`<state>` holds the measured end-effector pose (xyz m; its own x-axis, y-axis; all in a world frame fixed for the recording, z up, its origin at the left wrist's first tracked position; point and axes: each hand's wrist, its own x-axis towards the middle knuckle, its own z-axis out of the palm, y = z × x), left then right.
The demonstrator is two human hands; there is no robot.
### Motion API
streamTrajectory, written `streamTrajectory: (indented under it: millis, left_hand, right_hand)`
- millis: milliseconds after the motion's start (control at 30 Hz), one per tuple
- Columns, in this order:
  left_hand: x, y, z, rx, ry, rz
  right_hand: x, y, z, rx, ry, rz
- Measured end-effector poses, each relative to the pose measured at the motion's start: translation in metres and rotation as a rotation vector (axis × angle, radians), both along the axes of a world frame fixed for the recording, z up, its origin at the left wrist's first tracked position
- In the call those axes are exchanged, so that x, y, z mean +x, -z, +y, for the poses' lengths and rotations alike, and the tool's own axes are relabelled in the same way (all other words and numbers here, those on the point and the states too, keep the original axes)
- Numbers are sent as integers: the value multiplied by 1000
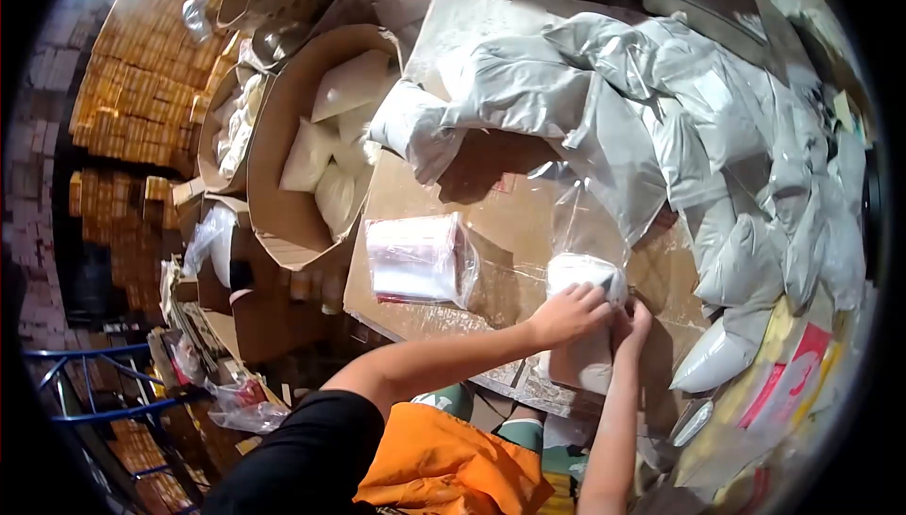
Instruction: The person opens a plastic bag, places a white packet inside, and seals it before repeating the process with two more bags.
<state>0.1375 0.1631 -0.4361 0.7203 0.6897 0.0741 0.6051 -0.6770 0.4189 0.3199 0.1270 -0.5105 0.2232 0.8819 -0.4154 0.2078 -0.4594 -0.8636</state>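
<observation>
A clear plastic bag with white contents (pixel 578 271) lies on the cardboard-covered table (pixel 510 321), its loose clear end stretching away from me. My left hand (pixel 570 315) rests on the bag's near part, fingers bent and pressed together. Close on its right, my right hand (pixel 630 324) has its fingers curled at the bag's side edge. Under and below my hands a pale block-like part (pixel 580 364) shows; whether it belongs to the same bag I cannot tell. A stack of flat clear bags (pixel 412 258) lies to the left.
Filled white bags (pixel 519 85) are heaped along the table's back and right side. An open carton (pixel 274 170) with filled bags stands at the left. A metal tin (pixel 708 5) is at the back right, a blue metal frame (pixel 99 416) at the lower left.
</observation>
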Motion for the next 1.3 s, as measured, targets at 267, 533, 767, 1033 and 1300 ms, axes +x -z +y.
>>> streamTrajectory:
  millis: [267,533,767,1033,1300]
  left_hand:
    - [-36,44,-59,-356,-1022,-475]
    - [2,38,-58,-569,-1209,-728]
    - [26,55,-53,-818,-1235,-1072]
    - [40,61,-65,-1048,-1113,-1260]
    - [3,-6,-61,-1458,-1189,-433]
  right_hand:
    - [-13,-35,18,314,-177,-537]
    - [23,-3,-6,369,-63,-551]
    - [18,39,-43,119,391,282]
    - [-16,0,-49,-128,689,753]
    - [-39,-62,-46,-146,-48,465]
